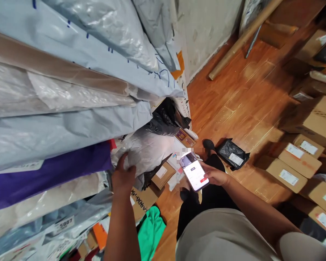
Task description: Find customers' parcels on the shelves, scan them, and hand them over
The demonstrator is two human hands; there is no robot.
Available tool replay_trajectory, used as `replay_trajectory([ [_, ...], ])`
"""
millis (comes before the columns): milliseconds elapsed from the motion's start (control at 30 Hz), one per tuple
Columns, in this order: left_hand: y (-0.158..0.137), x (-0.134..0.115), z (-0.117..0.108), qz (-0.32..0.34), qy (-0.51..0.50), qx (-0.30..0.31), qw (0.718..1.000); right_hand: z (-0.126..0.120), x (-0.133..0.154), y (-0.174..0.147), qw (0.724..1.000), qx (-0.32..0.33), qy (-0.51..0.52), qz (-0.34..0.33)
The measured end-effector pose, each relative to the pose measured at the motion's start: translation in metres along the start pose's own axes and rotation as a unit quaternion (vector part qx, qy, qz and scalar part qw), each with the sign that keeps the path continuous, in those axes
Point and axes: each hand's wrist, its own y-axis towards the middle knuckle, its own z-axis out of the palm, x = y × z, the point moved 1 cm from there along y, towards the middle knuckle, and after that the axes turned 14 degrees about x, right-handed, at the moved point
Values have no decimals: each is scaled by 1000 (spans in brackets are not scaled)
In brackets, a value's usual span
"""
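The smartphone (194,172), just below and right of the frame's centre, is in the right hand (215,175), whose grip is closed round its right edge. Its long axis slants steeply from upper left to lower right, the top end pointing to the upper left and the lit screen facing up; a red button shows near the lower end. The small screen text is too fine to read, pixelated blocks obscure part of the top edge, and the fingers behind the phone are hidden.

Left of centre, the left hand (123,174) reaches to a crumpled whitish plastic mailer (149,146); thumb and forefinger stand slightly apart, and I cannot tell whether that grip pinches the film. The mailer's long axis is unclear, its left part being hidden beneath stacked grey poly mailers (70,136), which the left frame edge cuts off.
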Motion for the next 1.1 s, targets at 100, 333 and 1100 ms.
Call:
replay_trajectory([
  [100, -3, -19, 6, -35, 2, -87, 996, -1, -2, 2, 1000, -1, 4, -8],
  [333, 60, -80, -29, 94, 119, -6, 988, 2, -5, 11, 1000, 17, 15, -15],
  [1100, -30, -1, 41, 141, 282, 33, 948, 25, -3, 8, 999, -17, 15, -26],
])
